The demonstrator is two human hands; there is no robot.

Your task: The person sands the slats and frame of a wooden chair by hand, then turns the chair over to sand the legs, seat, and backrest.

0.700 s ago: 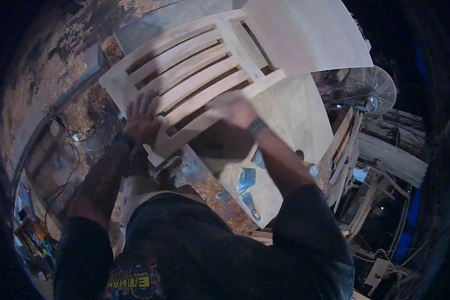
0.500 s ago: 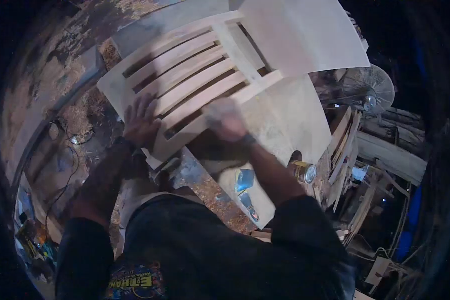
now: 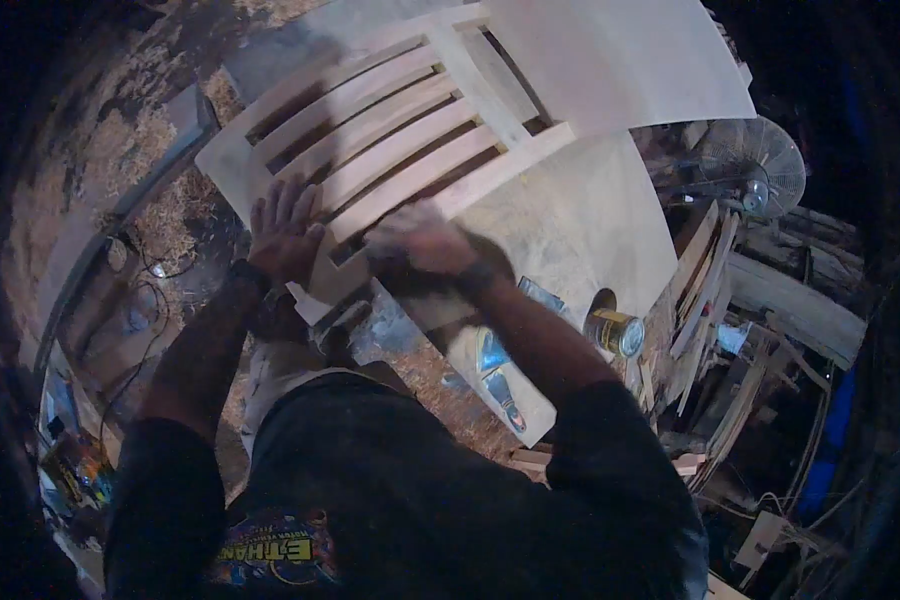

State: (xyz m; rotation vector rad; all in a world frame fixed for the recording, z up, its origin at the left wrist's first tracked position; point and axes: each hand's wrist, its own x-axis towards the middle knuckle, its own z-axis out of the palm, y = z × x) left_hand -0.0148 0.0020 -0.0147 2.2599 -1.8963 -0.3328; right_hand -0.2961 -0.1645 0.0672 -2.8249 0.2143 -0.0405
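The slatted wooden frame lies across the bench's far left corner, overhanging the edge. The left hand lies flat on its near rail, fingers spread. The right hand is on the lowest slat (too blurred to tell its grip). A tin stands near the bench's right edge.

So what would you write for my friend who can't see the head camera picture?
A person's left hand presses flat on an unfinished slatted wooden chair lying on a workbench, while the blurred right hand rests on its near rail. A tin can and a fan sit to the right.
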